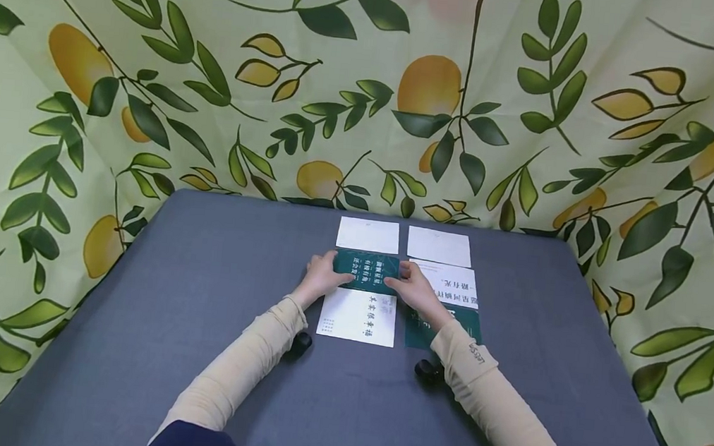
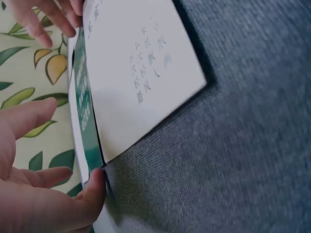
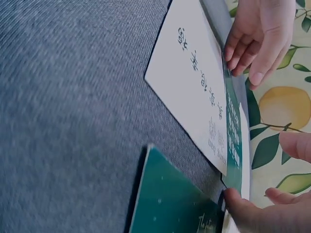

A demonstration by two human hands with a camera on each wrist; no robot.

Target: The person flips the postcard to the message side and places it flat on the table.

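A dark green card (image 1: 367, 272) with white vertical lettering lies in the middle of the left column of cards. My left hand (image 1: 322, 276) touches its left edge, thumb at the near corner and fingers spread along the side. At its right edge is my right hand (image 1: 413, 288), with the thumb by the near corner. In the left wrist view the left thumb (image 2: 97, 187) meets the green card's end. The right thumb (image 3: 235, 196) does likewise in the right wrist view. Nearer me, a white card (image 1: 358, 316) with dark handwriting-style characters adjoins the green one.
Beyond the green card lies a blank white card (image 1: 368, 235). The right column has another blank white card (image 1: 439, 246), a white lettered card (image 1: 458, 288) and a green card (image 1: 466, 321), partly hidden by my right arm. A leaf-and-fruit patterned curtain (image 1: 367, 110) surrounds the grey tabletop (image 1: 231, 276).
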